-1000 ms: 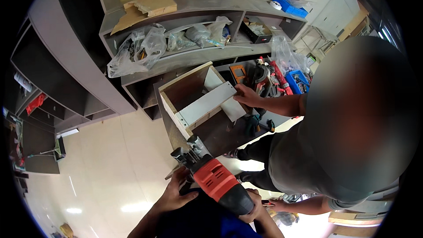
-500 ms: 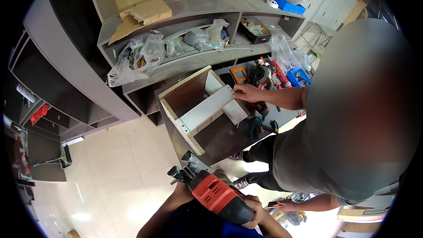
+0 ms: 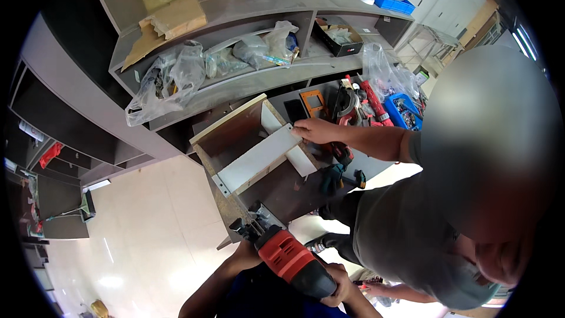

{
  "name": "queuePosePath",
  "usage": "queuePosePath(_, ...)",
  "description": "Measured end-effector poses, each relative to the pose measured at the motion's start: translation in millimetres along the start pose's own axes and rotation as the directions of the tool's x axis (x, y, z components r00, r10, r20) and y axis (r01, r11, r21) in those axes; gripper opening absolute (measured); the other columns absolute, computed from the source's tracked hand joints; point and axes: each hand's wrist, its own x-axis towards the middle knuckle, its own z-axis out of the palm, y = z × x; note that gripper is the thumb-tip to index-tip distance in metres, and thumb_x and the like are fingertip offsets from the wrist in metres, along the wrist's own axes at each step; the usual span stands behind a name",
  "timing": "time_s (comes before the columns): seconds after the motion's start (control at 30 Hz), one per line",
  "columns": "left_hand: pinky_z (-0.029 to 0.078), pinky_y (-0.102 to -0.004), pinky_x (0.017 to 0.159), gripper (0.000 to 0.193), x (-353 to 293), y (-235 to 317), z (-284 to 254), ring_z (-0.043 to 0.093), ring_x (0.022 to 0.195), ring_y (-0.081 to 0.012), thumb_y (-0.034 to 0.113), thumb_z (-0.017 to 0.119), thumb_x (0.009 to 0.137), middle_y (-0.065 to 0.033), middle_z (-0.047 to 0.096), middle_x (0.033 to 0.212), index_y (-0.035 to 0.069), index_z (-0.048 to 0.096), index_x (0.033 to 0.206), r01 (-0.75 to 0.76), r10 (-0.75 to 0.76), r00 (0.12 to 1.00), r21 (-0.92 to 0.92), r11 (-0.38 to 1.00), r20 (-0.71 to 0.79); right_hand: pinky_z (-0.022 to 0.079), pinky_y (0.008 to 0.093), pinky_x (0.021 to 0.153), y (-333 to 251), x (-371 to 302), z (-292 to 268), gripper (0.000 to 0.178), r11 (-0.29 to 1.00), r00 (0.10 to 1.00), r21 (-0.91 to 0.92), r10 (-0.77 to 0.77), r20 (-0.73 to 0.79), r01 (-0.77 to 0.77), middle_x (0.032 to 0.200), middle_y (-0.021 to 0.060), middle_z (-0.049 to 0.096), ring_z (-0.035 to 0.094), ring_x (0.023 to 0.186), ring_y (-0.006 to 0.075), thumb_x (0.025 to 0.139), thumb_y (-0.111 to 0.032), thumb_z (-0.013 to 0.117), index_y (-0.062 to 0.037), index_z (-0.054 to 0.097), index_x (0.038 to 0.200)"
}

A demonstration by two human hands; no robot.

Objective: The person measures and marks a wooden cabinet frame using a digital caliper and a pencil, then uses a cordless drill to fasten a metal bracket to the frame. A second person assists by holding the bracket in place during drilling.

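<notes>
A red and black power tool, seemingly a jigsaw (image 3: 288, 257), lies slantwise in front of me, its metal front end pointing up and left. My right hand (image 3: 338, 285) is wrapped round its black rear end. My left hand (image 3: 244, 256) supports it near the front, with the fingers partly hidden behind the tool. Just beyond its front end stands an open wooden box frame (image 3: 203, 159) on a dark panel. Across the frame lies a white board (image 3: 256, 156) with a drilled metal strip at its near end. A co-worker's hand (image 3: 315, 131) grips the board's far end.
The co-worker (image 3: 382, 224) stands close on the right. Behind the frame are an orange square tool (image 3: 313, 103), a red tube (image 3: 376, 103) and a blue bin (image 3: 403, 112) of small parts. Plastic bags (image 3: 176, 76) and a black box (image 3: 338, 38) fill the shelf.
My view has shifted, so the frame and white board appear farther left, closer to the tool's front. The co-worker leans in lower. Both my hands keep their hold.
</notes>
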Motion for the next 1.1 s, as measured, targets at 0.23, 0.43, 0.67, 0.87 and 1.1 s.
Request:
queuePosePath(0.23,0.052,-0.0422,0.099,0.049,58.0,-1.0,6.8,0.066,0.115,-0.0262,0.021,0.086,0.087,-0.0115,0.069,0.124,0.003,0.065,0.127,-0.119,0.114,0.988,-0.041,0.992,-0.108,0.052,0.0351,0.085,-25.0,73.0,-63.5,0.065,1.000,0.999,-0.013,-0.003,0.044,0.004,0.102,0.0118,0.071,0.069,0.091,0.0214,0.071,-0.019,0.083,0.0007,0.062,0.129)
queuePosePath(0.43,0.045,-0.0378,0.111,0.062,79.3,-53.0,3.1,0.060,0.128,-0.0234,0.014,0.084,0.085,-0.0127,0.063,0.138,0.003,0.058,0.140,0.128,-0.146,0.987,-0.229,0.965,-0.062,0.052,0.0356,0.094,25.0,71.2,-91.4,0.058,0.982,0.965,-0.048,0.188,0.184,-0.182,0.118,0.0107,0.071,0.069,0.104,0.0206,0.074,-0.010,0.086,-0.0055,0.064,0.128)
queuePosePath(0.67,0.045,-0.0360,0.112,0.087,95.9,-9.6,0.6,0.058,0.131,-0.0203,0.011,0.086,0.081,-0.0111,0.059,0.144,0.004,0.042,0.156,-0.107,0.101,0.984,-0.034,0.994,-0.145,0.051,0.0390,0.101,138.5,15.2,-70.0,0.062,0.929,0.942,0.188,0.333,-0.048,-0.319,0.125,0.0109,0.071,0.068,0.111,0.0214,0.072,-0.011,0.088,-0.0075,0.065,0.130)
queuePosePath(0.87,0.046,-0.0370,0.111,0.091,96.3,-27.4,27.6,0.058,0.132,-0.0221,0.015,0.088,0.079,-0.0127,0.058,0.147,0.003,0.041,0.156,-0.045,0.045,0.966,0.005,0.999,-0.253,0.052,0.0400,0.099,147.7,19.6,-86.7,0.057,0.956,0.956,-0.034,0.293,-0.008,-0.293,0.119,0.0108,0.071,0.068,0.113,0.0228,0.074,-0.011,0.089,-0.0078,0.066,0.127)
queuePosePath(1.1,0.051,-0.0397,0.105,0.093,100.1,-131.9,74.0,0.065,0.123,-0.0267,0.016,0.087,0.076,-0.0183,0.063,0.138,0.004,0.041,0.156,0.002,-0.001,0.864,0.002,1.000,-0.503,0.055,0.0396,0.098,197.2,45.0,-95.3,0.058,0.911,0.876,0.201,0.404,-0.262,-0.360,0.121,0.0143,0.073,0.069,0.115,0.0239,0.072,0.002,0.087,-0.0033,0.068,0.127)
